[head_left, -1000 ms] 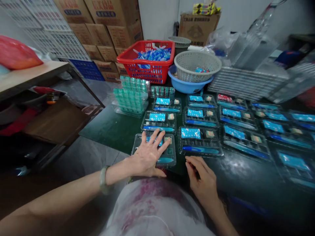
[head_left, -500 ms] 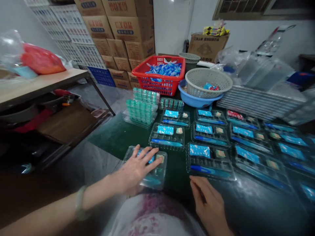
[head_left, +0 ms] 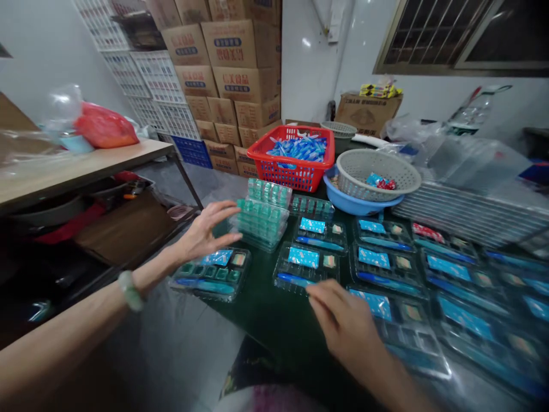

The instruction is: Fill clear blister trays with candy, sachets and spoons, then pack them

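Note:
My left hand (head_left: 201, 233) grips the far edge of a clear plastic tray (head_left: 212, 276) and holds it out past the left edge of the dark green table (head_left: 266, 312), over the floor. The tray carries a blue packet, a blue pen-like piece and small green pieces. My right hand (head_left: 343, 323) hovers, blurred, with fingers apart and nothing in them, over the nearest filled tray (head_left: 398, 320). Its fingertips almost reach another filled tray (head_left: 305, 263). Several more filled trays (head_left: 388, 260) lie in rows to the right.
A stack of green-filled trays (head_left: 261, 220) stands behind the held tray. Further back are a red basket (head_left: 295, 166) of blue packets, a grey basket (head_left: 377, 171) in a blue bowl (head_left: 355, 205), and stacked clear trays (head_left: 467, 212). A wooden table (head_left: 86, 163) and cardboard boxes (head_left: 231, 63) are at the left.
My left hand has slid the near-left tray off the table edge and lifted it to the left. My right hand has moved up over the near tray. The view has tilted upward.

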A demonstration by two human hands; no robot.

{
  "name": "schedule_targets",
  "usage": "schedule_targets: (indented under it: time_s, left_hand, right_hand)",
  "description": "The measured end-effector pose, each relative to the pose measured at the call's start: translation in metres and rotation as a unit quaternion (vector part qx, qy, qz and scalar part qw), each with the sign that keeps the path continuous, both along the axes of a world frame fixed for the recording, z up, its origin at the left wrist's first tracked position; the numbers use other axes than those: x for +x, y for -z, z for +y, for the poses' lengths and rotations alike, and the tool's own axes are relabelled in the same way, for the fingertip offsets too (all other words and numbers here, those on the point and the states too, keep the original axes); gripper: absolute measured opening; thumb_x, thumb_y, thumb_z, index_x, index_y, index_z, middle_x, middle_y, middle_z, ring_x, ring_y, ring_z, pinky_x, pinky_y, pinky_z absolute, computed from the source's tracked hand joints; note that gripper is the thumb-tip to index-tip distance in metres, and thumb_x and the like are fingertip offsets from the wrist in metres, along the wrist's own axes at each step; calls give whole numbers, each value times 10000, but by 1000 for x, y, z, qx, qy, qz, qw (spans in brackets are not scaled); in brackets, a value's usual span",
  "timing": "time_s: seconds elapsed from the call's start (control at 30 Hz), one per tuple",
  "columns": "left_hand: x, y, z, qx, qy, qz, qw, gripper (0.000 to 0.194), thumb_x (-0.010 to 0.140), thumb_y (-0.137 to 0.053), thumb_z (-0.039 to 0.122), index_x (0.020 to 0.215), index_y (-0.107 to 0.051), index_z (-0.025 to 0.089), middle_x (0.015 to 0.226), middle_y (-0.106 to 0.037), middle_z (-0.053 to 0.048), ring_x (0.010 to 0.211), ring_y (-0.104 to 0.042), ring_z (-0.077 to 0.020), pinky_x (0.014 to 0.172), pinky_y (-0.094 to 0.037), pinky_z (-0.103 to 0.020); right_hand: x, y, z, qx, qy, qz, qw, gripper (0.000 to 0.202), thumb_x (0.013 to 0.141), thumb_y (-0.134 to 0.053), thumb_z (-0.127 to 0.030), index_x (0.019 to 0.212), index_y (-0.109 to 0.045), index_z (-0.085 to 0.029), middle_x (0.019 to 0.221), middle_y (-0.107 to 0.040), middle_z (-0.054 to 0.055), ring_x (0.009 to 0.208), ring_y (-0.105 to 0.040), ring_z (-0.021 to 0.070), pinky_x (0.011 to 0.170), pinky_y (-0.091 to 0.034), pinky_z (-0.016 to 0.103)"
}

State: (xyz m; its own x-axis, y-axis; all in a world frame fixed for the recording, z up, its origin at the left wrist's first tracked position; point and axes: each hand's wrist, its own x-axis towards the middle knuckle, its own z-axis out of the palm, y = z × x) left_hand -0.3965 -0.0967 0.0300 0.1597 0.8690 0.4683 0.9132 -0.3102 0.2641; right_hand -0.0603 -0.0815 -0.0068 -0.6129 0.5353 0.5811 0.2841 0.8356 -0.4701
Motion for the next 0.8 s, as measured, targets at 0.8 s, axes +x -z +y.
schedule_targets:
  time_s: [0.8]
  left_hand:
    - [42,23,26,7,12,188,982,328,809,-466,187,1125,-503,107,1202,-437,-181,1043,-424,-288,834,-436,-424]
  right_hand:
    - [-147,-38,120,165,54,-191,966,204,891,-354,-148,891,-558,-161,957,-543,75,920,-463,190,687,-339,271]
